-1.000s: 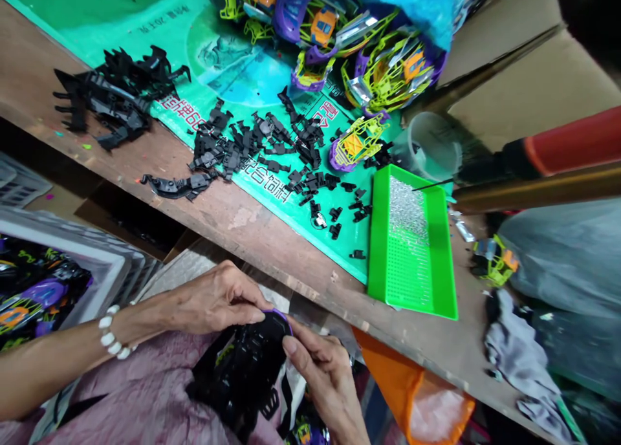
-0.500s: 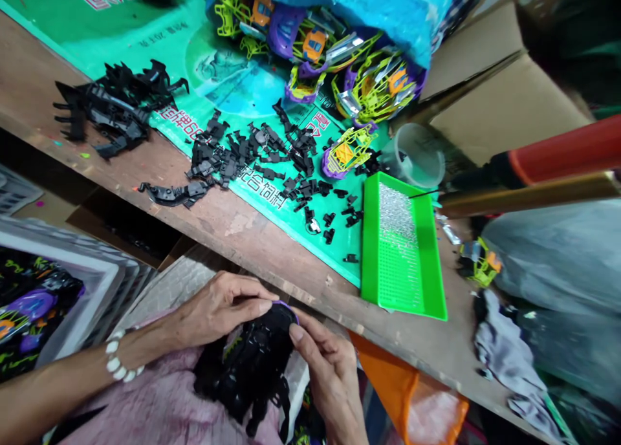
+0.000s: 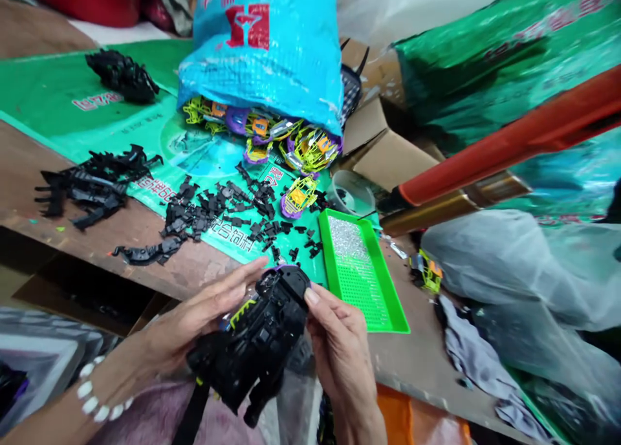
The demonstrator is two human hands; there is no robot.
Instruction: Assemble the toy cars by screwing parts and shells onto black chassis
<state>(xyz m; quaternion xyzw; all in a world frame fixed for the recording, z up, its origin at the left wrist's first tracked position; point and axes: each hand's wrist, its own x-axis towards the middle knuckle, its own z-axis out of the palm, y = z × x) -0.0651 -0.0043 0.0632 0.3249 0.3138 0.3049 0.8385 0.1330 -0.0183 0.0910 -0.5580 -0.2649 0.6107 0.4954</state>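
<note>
A black plastic toy car chassis (image 3: 262, 335), with a bit of purple and yellow-green body showing at its edge, is tilted in front of me over the table's front edge. My right hand (image 3: 339, 341) pinches its upper right corner, thumb on top. Along its left side lies my left hand (image 3: 194, 322), fingers stretched out and pointing away from me; its thumb does not show clearly. Beyond the hands, small black plastic parts (image 3: 223, 202) are scattered on a green sheet. Near them is a yellow-and-purple toy car body (image 3: 299, 196).
A green tray (image 3: 395, 315) of small silvery pieces sits right of the hands. Behind are a blue sack (image 3: 262, 63) spilling car bodies, a clear tub (image 3: 352, 189) and a cardboard box (image 3: 388, 147). A red-and-gold tool (image 3: 485, 154) juts in from the right. Larger black parts (image 3: 92, 183) lie left.
The view has tipped up, showing more of the sack and background. Both hands have raised the toy chassis towards the table. My left fingers have straightened from their hold on its purple edge.
</note>
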